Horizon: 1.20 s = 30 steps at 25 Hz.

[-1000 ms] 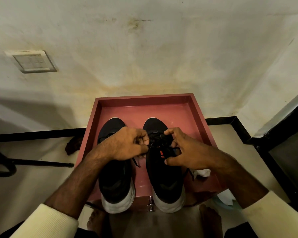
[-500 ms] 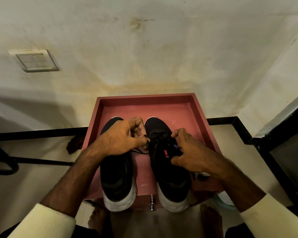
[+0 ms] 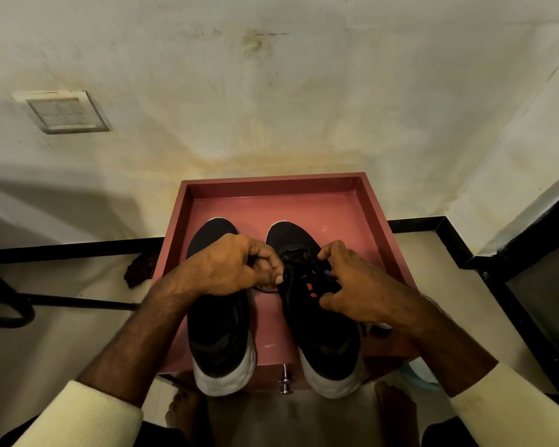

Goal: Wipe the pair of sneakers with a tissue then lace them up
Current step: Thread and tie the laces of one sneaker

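The right sneaker (image 3: 323, 337) lies 12-to-6 o'clock in the tray (image 3: 271, 185). The left hand (image 3: 236, 266) pinches its lace (image 3: 296, 254) from 9 o'clock, the right hand (image 3: 355, 285) from 3. The lace runs crosswise between them, equally near both.

A home, by the look of it: a stained plaster wall (image 3: 271, 91) with a switch plate (image 3: 66, 112), black skirting (image 3: 78, 248) along a pale floor (image 3: 62, 343), a small red table (image 3: 271, 183), and bare feet (image 3: 188, 411).
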Each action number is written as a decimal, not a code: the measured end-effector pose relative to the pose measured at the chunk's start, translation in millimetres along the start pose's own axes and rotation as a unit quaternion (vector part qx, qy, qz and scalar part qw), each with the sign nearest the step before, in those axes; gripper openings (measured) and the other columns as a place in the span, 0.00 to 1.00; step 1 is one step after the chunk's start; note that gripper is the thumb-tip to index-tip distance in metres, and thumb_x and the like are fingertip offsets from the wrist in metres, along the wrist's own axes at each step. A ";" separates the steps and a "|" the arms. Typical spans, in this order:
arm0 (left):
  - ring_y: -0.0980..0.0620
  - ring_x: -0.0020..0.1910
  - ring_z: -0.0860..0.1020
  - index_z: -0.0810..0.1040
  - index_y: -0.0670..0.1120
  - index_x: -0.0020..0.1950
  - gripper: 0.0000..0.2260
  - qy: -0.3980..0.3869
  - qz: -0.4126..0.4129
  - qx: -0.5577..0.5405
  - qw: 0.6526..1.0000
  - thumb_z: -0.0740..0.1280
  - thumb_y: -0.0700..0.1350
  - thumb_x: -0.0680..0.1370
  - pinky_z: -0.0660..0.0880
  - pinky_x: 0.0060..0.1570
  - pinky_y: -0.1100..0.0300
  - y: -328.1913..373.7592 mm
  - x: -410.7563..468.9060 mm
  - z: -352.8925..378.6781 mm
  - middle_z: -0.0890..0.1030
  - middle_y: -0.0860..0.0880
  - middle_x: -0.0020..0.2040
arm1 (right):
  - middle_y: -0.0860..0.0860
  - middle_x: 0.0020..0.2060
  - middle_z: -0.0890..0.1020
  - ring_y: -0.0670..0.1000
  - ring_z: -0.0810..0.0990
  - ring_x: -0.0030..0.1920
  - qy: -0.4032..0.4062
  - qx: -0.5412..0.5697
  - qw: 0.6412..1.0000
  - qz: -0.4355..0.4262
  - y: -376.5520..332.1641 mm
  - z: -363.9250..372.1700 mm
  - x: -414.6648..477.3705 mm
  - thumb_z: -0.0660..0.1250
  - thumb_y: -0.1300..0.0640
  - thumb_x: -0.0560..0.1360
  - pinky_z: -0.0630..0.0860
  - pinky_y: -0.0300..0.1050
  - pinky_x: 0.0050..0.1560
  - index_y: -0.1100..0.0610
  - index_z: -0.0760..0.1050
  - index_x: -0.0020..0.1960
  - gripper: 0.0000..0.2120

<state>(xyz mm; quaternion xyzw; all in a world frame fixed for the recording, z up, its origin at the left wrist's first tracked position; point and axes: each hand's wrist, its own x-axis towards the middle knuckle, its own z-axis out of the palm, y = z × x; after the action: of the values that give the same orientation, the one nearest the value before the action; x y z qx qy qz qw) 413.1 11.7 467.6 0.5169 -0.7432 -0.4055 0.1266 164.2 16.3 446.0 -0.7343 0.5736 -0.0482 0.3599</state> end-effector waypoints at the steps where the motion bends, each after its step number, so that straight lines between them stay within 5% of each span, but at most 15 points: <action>1: 0.59 0.45 0.86 0.87 0.52 0.50 0.03 -0.011 0.001 -0.008 1.000 0.77 0.48 0.77 0.81 0.54 0.65 0.8 0.1 0.7 0.88 0.54 0.43 | 0.52 0.69 0.72 0.51 0.77 0.64 0.000 -0.008 1.000 -0.002 0.3 -0.2 -0.1 0.77 0.57 0.74 0.81 0.46 0.60 0.48 0.61 0.73 0.35; 9: 0.57 0.39 0.85 0.83 0.53 0.40 0.08 0.013 0.048 0.051 0.997 0.74 0.48 0.79 0.79 0.44 0.67 3.9 1.3 1.6 0.86 0.52 0.37 | 0.52 0.69 0.71 0.54 0.77 0.63 -0.007 -0.064 0.998 -0.010 -0.4 3.7 1.6 0.76 0.59 0.74 0.82 0.51 0.61 0.50 0.60 0.73 0.35; 17: 0.58 0.41 0.85 0.80 0.57 0.45 0.06 0.061 0.072 0.074 0.993 0.71 0.49 0.81 0.79 0.45 0.64 -0.6 -3.6 -10.2 0.84 0.56 0.40 | 0.52 0.68 0.70 0.52 0.78 0.58 -0.008 -0.084 0.996 -0.008 -2.1 3.9 1.2 0.75 0.60 0.75 0.82 0.51 0.57 0.51 0.60 0.73 0.34; 20: 0.61 0.42 0.84 0.77 0.58 0.44 0.07 0.053 0.059 0.095 0.992 0.70 0.50 0.82 0.77 0.45 0.67 -2.9 -3.3 -8.3 0.83 0.57 0.41 | 0.48 0.66 0.71 0.48 0.77 0.62 -0.042 -0.005 0.999 -0.002 1.2 -4.0 -1.4 0.76 0.56 0.75 0.80 0.44 0.59 0.49 0.61 0.73 0.33; 23: 0.63 0.44 0.83 0.81 0.56 0.49 0.02 0.040 0.037 0.091 0.994 0.71 0.51 0.81 0.77 0.47 0.68 -7.3 -2.9 -7.8 0.85 0.57 0.43 | 0.42 0.59 0.79 0.42 0.79 0.58 -0.063 0.092 0.994 -0.003 5.6 -29.9 -9.7 0.75 0.48 0.77 0.78 0.38 0.57 0.47 0.72 0.68 0.22; 26: 0.61 0.46 0.84 0.83 0.53 0.52 0.02 0.001 0.031 0.069 0.997 0.72 0.49 0.80 0.80 0.52 0.65 -8.3 -1.3 -4.4 0.86 0.56 0.46 | 0.43 0.51 0.86 0.44 0.85 0.51 0.060 0.130 0.989 -0.037 11.6 -42.3 -8.8 0.70 0.52 0.81 0.83 0.46 0.58 0.46 0.83 0.58 0.08; 30: 0.60 0.46 0.84 0.83 0.51 0.52 0.03 -0.033 0.024 0.085 0.996 0.71 0.45 0.80 0.79 0.51 0.66 -6.8 1.5 2.1 0.86 0.56 0.47 | 0.40 0.46 0.88 0.39 0.85 0.48 0.042 0.105 0.991 -0.065 10.1 -27.5 -1.0 0.73 0.53 0.79 0.83 0.44 0.57 0.46 0.87 0.55 0.06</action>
<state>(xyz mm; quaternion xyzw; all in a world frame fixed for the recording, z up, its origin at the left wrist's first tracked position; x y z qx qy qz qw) 415.7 10.4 461.0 0.4944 -0.7909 -0.3544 0.0668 142.4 3.3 460.7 -0.7251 0.5312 -0.1624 0.4070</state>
